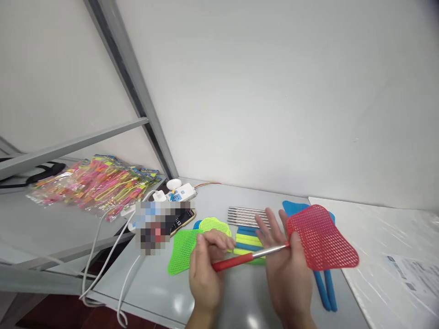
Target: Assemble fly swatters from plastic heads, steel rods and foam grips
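Observation:
A red fly swatter [322, 237] is held in the air, its metal rod and red grip slanting down to the left. The thumb of my right hand [290, 269] presses at the swatter's neck, with the other fingers stretched out and spread behind the rod. My left hand [207, 269] curls loosely at the end of the red grip; part of its hold is hidden. Under and behind the hands lie a green swatter head [183, 251], a yellow-green head [214, 225], several metal rods [245, 215] and a row of blue and yellow grips [245, 240].
Blue swatter parts [324, 290] lie beneath the red one. A wrapped white board [394, 242] covers the right side. At left are a phone [183, 221], a power strip [185, 192], white cables [96, 246], a metal frame [130, 68] and bagged colourful items [103, 183].

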Action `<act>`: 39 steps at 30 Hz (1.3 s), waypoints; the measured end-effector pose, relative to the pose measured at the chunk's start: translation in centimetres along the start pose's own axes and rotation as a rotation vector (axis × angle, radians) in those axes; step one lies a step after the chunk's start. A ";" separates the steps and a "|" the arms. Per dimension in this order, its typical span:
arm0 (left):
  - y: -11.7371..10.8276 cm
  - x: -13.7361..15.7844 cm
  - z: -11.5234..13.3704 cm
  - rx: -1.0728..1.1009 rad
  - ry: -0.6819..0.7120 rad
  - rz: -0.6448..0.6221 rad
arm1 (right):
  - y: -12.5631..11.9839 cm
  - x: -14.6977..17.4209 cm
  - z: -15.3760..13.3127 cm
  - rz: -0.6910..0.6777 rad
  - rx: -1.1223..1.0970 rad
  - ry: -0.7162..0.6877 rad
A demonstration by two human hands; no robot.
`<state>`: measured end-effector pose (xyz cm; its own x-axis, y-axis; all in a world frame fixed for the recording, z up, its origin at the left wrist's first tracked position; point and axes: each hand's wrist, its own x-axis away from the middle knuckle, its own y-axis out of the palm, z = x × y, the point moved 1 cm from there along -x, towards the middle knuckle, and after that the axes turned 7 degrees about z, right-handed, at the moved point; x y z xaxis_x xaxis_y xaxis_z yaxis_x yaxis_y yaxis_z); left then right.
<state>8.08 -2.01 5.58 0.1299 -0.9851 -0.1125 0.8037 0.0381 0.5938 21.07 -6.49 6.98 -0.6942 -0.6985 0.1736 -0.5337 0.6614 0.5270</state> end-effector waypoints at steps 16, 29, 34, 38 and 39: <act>6.2 10.2 -7.7 -0.587 -0.330 -0.599 | -8.7 -3.0 -3.7 -0.071 0.500 -0.042; 8.7 10.1 -10.3 -0.841 -0.071 -0.924 | -13.1 -8.4 -6.3 0.030 1.693 -0.174; 5.5 7.5 -9.2 -0.909 0.046 -0.873 | -13.6 -9.2 -5.6 0.030 1.758 -0.175; 2.9 5.7 -7.9 -0.890 0.059 -0.713 | -13.7 -9.1 -5.0 0.032 1.777 -0.196; 2.4 5.4 -7.6 -0.887 0.056 -0.693 | -13.7 -9.0 -4.9 0.035 1.778 -0.209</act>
<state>15.12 -5.93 0.37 -0.4971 -0.8318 -0.2471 0.8383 -0.3869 -0.3841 36.98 -10.56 2.26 -0.6834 -0.7300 -0.0078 -0.2479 0.2422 -0.9380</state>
